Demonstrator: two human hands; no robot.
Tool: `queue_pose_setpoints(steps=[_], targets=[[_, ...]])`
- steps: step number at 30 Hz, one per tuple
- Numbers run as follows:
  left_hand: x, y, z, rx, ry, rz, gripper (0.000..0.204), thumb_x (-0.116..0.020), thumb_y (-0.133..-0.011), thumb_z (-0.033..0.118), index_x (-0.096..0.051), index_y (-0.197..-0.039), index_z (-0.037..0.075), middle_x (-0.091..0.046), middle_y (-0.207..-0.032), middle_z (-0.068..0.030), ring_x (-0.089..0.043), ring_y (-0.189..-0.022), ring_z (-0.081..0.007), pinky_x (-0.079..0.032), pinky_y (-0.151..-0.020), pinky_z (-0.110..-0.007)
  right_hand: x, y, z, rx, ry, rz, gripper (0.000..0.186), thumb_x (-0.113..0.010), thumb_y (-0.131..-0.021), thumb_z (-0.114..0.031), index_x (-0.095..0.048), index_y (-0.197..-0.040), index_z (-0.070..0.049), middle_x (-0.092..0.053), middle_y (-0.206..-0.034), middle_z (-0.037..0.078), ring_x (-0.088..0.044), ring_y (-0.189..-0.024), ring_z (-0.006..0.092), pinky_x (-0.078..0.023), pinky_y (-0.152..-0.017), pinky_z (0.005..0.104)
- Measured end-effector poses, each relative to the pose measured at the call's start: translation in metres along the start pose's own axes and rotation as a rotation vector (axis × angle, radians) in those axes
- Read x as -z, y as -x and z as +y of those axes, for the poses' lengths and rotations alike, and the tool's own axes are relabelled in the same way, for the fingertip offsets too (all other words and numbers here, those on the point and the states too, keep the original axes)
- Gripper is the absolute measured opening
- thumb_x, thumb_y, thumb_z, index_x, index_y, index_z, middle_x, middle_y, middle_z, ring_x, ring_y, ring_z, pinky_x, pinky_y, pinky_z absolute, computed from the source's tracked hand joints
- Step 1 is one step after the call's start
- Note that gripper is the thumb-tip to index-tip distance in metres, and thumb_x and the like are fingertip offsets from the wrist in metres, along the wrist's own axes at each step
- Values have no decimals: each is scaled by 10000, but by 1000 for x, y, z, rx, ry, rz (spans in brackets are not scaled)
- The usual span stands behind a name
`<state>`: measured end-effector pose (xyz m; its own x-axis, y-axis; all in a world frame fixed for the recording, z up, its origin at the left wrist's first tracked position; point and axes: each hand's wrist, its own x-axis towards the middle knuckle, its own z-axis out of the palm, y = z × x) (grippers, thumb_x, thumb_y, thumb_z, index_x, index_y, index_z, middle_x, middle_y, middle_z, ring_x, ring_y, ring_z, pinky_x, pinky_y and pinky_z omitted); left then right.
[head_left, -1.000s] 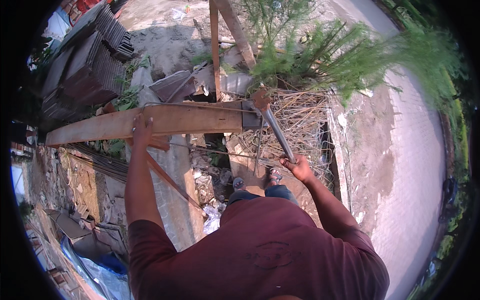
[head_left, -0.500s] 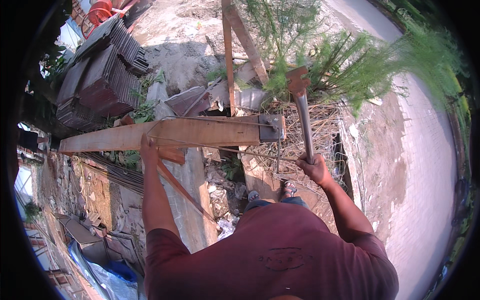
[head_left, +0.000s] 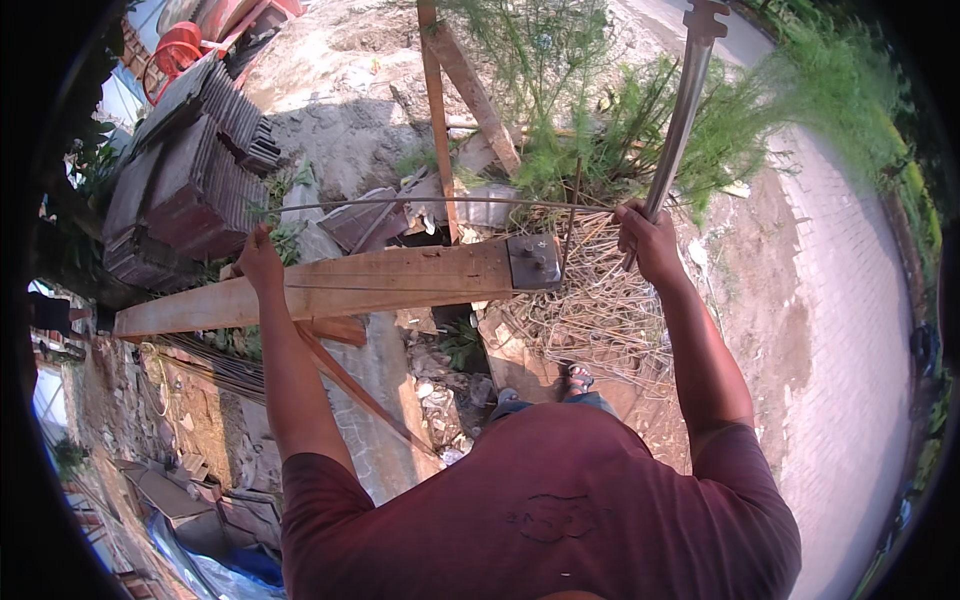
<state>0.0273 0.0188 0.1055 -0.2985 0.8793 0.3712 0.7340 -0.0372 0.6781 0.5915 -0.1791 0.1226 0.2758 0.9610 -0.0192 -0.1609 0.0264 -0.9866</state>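
1. starting far left, there's a stack of dark reddish-brown ridged sheets, just sitting off to the side.
2. next, a long orange-brown timber beam runs across to the middle, with a dark grey metal plate with stubby pegs on its right end.
3. the thin brown metal rod is what's being worked. it's strung between the hands, past the beam's far edge, and looks off the pegs. a thin upright bar crosses it near its right end, could be a bent leg of the same rod, can't tell.
4. progress, my read: if that's a leg, some bending is done, but the long stretch is pretty much straight. can't see if the shape is closed, so can't say how much is left. a heap of bent rusty rods lies past the plate, no idea if those are finished bits.
5. left hand: arm reaching out over the beam, wrist up, fingers look closed around the rod's left end, exact contact is hidden.
6. right hand: elbow bent, fist clamped on the handle of a long grey steel bar tool with a notched head, head pointing up and away. rod's right end reaches that fist, can't tell if it's gripped too.
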Motion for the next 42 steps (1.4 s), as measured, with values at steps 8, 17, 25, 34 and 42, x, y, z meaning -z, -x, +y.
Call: queue_pose_setpoints(steps=[8, 17, 25, 34, 42], targets=[[-35, 62, -76, 118, -309, -149, 273, -619, -852, 276, -615, -949, 20, -647, -901, -178, -610, -866, -351, -455, -748, -426, -2, -11, 100, -321, 17, 135, 201, -621, -832, -152, -514, -679, -79, -407, -485, -25, -359, -378, 84, -299, -377, 256], [-46, 80, -79, -88, -503, -58, 170, -654, -773, 135, -631, -901, 24, -611, -968, -175, -574, -928, -362, -453, -802, -446, 2, -7, 134, -439, 97, 125, 213, -619, -849, -215, -525, -712, -82, -379, -475, -33, -344, -365, 95, -290, -370, 265], [-47, 79, -78, -55, -385, -89, 152, -662, -761, 94, -638, -898, 33, -601, -952, -162, -582, -908, -362, -463, -795, -441, -7, 5, 121, -490, 68, 164, 254, -632, -862, -257, -513, -714, -88, -365, -466, -41, -329, -357, 93, -280, -364, 268], [-69, 62, -75, 92, -679, -44, 254, -632, -841, 283, -616, -959, 58, -617, -967, -136, -606, -903, -327, -484, -776, -433, 42, -6, 143, -508, 409, 108, 280, -672, -851, -289, -523, -710, -98, -400, -498, -41, -348, -377, 72, -282, -351, 255], [-62, 60, -80, 81, -534, -93, 297, -591, -874, 312, -594, -968, 30, -630, -906, -172, -587, -890, -373, -447, -742, -460, 175, -22, 77, -30, 1539, -169, 289, -639, -787, -354, -600, -757, -69, -587, -641, 155, -599, -613, 307, -446, -559, 405]])
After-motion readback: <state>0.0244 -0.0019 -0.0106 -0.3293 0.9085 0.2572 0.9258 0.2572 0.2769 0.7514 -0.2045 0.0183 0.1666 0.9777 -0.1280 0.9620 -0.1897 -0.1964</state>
